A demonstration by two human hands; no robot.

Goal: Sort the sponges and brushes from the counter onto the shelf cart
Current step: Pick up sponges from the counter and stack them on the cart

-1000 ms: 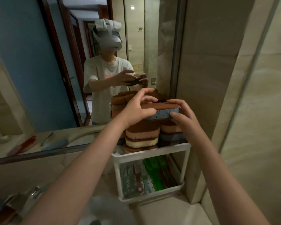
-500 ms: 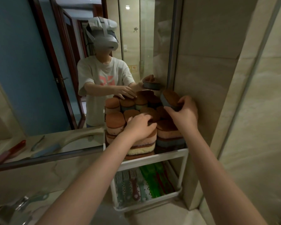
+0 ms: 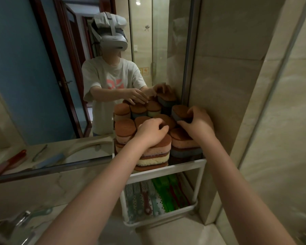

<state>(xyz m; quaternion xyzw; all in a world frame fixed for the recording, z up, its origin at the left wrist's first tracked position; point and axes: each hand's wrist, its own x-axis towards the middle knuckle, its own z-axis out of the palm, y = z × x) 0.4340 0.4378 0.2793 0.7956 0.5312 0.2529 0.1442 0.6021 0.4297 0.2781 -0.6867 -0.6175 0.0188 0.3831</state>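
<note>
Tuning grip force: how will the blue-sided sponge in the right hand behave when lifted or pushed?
The blue-sided sponge is probably light and squashy; the right hand grips it on edge. Its coarse brown face likely resists slipping. Left on edge, it may tip.

Dim, warm light — soft blur, edges warped

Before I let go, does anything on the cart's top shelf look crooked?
Yes: the sponge your right hand grips is tilted on its edge beside the wall, while the stacked sponges below lie flat.
</note>
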